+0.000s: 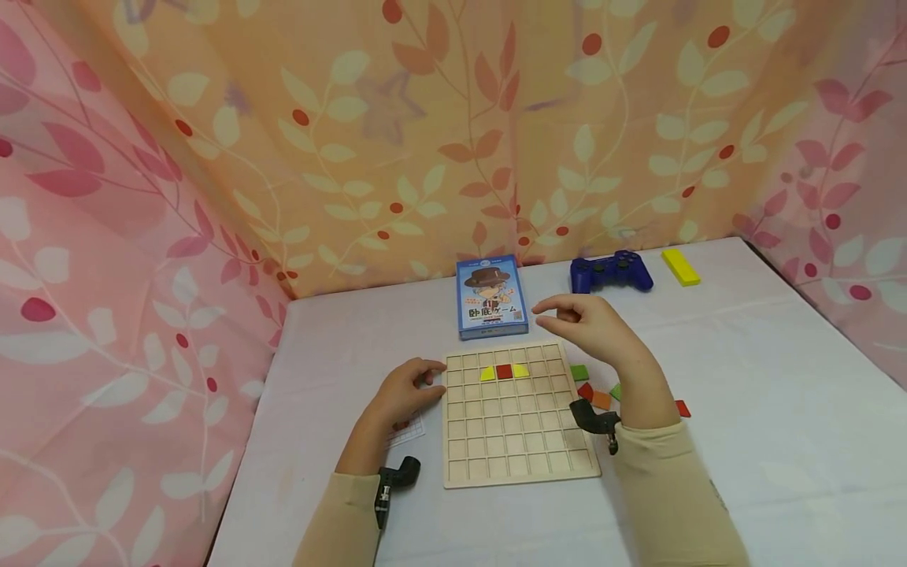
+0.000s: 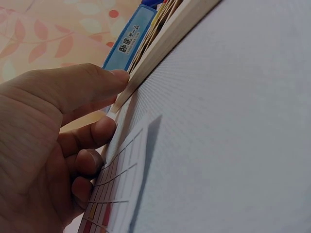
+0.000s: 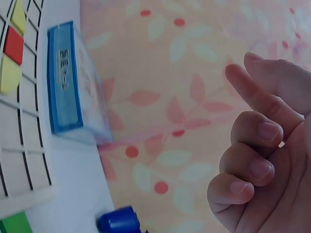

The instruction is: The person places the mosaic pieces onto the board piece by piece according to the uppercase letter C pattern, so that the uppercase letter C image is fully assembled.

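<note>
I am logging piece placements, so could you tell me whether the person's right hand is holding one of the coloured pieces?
No: the right hand hovers above the wooden grid board, its curled fingers holding nothing.

Your wooden grid board (image 1: 520,441) lay flat on the worktop (image 1: 744,441), with yellow, red and yellow tiles (image 1: 504,372) in its second row.

The grid board (image 1: 520,441) is pale bare wood, and in its second row sit a red square (image 1: 504,372) with a yellow piece (image 1: 487,373) on one side and another yellow piece (image 1: 520,371) on the other. Beside it lie loose green, red and orange tiles (image 1: 591,390) on a white tablecloth (image 1: 744,409), with a blue card box (image 1: 492,297), a dark blue game controller (image 1: 611,272) and a yellow block (image 1: 680,266) farther back. The curtains (image 1: 425,134) are orange and pink with a pattern of cream and red leaves and red dots, and both sleeves (image 1: 673,496) are beige.
</note>
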The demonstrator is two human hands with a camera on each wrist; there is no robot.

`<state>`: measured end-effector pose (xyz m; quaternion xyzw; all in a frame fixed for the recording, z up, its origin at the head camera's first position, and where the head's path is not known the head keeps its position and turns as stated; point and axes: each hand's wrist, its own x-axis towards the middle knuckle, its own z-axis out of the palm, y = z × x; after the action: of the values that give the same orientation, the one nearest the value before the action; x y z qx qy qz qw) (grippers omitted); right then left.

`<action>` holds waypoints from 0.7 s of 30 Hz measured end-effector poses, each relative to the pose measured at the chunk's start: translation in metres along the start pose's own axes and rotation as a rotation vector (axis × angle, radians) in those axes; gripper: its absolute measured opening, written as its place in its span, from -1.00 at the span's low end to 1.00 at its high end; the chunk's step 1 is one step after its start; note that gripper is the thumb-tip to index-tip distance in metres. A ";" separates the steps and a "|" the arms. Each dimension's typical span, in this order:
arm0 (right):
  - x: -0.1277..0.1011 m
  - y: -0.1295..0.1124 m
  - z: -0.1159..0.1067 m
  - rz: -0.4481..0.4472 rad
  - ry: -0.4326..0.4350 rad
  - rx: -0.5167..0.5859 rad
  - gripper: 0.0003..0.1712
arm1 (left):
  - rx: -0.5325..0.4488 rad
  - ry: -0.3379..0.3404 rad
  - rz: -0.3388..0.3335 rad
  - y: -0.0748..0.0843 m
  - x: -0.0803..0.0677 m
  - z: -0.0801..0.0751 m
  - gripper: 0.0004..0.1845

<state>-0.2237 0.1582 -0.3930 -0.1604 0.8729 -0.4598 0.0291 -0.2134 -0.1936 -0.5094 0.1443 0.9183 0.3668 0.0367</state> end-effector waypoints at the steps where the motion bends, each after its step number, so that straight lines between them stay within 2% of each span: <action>1: -0.001 0.004 -0.002 0.007 0.007 0.000 -0.65 | 0.000 0.000 -0.001 0.000 0.000 0.000 -0.61; 12: -0.009 0.043 -0.020 0.068 0.013 0.006 -0.62 | -0.009 -0.010 0.006 -0.003 0.001 0.000 -0.62; 15: -0.010 0.051 -0.022 0.126 -0.022 -0.004 -0.59 | -0.016 -0.008 0.002 -0.003 0.001 0.000 -0.62; 21: -0.015 0.064 -0.025 0.264 -0.159 -0.011 -0.40 | -0.017 -0.008 -0.012 -0.003 0.001 0.000 -0.61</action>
<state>-0.2310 0.2162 -0.4318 -0.0806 0.8839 -0.4330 0.1576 -0.2150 -0.1953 -0.5109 0.1397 0.9158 0.3740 0.0440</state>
